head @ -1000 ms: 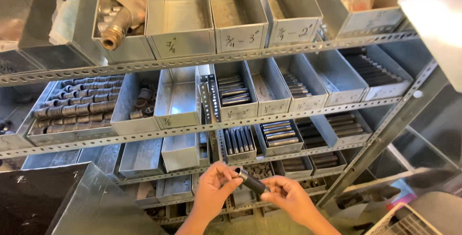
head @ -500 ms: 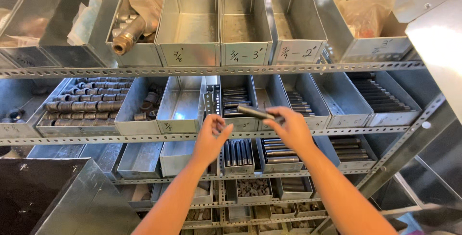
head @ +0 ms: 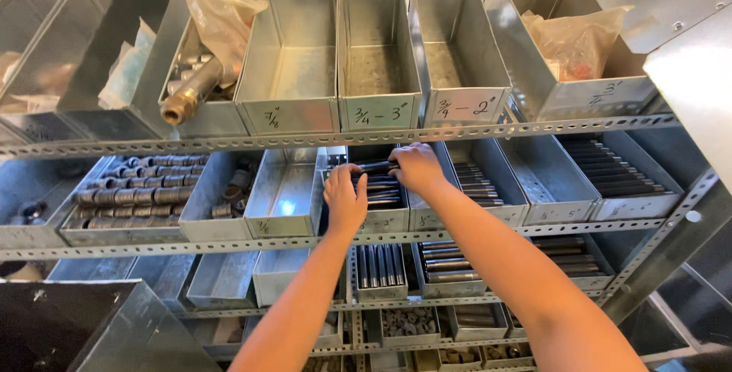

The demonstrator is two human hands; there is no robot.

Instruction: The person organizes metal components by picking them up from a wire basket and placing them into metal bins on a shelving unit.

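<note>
The dark pipe nipple lies at the top of the stack in the middle-shelf metal bin, its long axis running left to right across the bin, about level. My right hand is on its right end, fingers curled around it, so I read that hand as holding the nipple; the fingertips are partly hidden, so I cannot tell how firm the grip is. My left hand sits just left of and below it, palm down over the bin's left wall, fingers loosely bent and holding nothing that I can see. The right hand is the nearer of the two and the only one touching the piece.

Going left to right along that shelf: a wide tray of short threaded couplings, too many to count exactly; a bin with a few dark fittings; one empty shiny bin; then the bin under my hands, with about five nipples stacked beneath the held one; next a bin of shorter nipples, roughly six; and farthest right a bin of long dark ones. Above, I count four open galvanised bins in a row, and a brass-ended fitting pokes out of the bin on their left.
</note>
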